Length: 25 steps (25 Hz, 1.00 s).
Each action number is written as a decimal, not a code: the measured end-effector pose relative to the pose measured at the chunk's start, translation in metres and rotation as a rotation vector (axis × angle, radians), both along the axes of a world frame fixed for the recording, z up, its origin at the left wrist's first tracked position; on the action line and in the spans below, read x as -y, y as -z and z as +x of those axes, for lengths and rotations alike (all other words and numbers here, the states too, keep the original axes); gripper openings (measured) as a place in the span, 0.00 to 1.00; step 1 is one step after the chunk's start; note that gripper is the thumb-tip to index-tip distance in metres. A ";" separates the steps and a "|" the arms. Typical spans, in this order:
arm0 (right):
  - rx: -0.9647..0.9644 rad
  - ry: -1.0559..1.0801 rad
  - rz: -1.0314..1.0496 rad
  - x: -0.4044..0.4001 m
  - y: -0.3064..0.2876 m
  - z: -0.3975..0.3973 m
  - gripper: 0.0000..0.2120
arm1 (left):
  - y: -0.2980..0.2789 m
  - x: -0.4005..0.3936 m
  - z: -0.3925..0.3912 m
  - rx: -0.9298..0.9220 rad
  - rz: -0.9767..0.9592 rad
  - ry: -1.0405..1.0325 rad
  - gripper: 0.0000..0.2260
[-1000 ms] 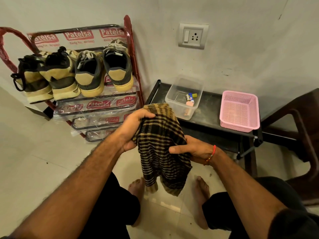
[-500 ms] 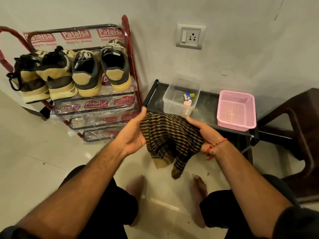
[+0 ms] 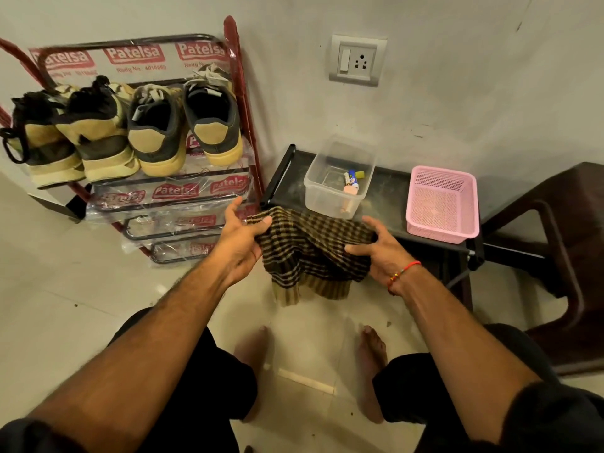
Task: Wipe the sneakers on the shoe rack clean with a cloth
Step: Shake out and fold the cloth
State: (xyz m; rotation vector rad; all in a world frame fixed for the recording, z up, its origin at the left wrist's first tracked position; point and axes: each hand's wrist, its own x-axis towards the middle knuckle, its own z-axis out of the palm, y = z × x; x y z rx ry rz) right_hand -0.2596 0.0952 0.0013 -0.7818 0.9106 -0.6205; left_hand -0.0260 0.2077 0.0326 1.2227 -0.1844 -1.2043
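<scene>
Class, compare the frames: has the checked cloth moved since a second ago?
Yes. The checked cloth, gripped by the left hand and the right hand, has risen and spread sideways, closer to the clear plastic box on the black bench.

Shoe rack point(image 3: 242, 93), left, against wall: four sneakers point(image 3: 157, 132) side by side on its top shelf, heels toward me. Table point(image 3: 389, 197), just right of rack: tub point(image 3: 336, 178) at its left, basket point(image 3: 441, 204) at its right. Cloth point(image 3: 310, 253) before the table, between my left hand point(image 3: 240, 243) and right hand point(image 3: 382, 253). Chair point(image 3: 555, 240), far right.
</scene>
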 end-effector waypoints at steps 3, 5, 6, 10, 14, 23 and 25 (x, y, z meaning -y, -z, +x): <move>-0.010 0.083 -0.028 0.001 -0.006 0.001 0.32 | 0.003 -0.005 0.005 0.454 0.093 0.217 0.31; -0.022 0.132 -0.075 0.007 -0.015 -0.004 0.28 | 0.003 -0.009 0.014 0.735 0.168 0.307 0.20; -0.028 0.124 -0.098 0.008 -0.018 -0.007 0.27 | 0.002 -0.010 0.018 0.836 0.206 0.317 0.18; -0.062 -0.028 -0.271 0.005 -0.012 -0.008 0.28 | 0.002 -0.012 0.023 1.064 0.314 0.317 0.17; -0.532 -0.059 -0.738 0.011 -0.007 -0.005 0.24 | 0.003 -0.010 0.024 1.039 0.259 0.282 0.15; -0.777 -0.074 -0.841 0.012 -0.003 -0.012 0.08 | 0.006 -0.007 0.026 1.262 0.317 0.341 0.08; -0.835 -0.089 -0.929 0.013 -0.001 -0.013 0.06 | 0.009 -0.009 0.028 1.374 0.343 0.364 0.06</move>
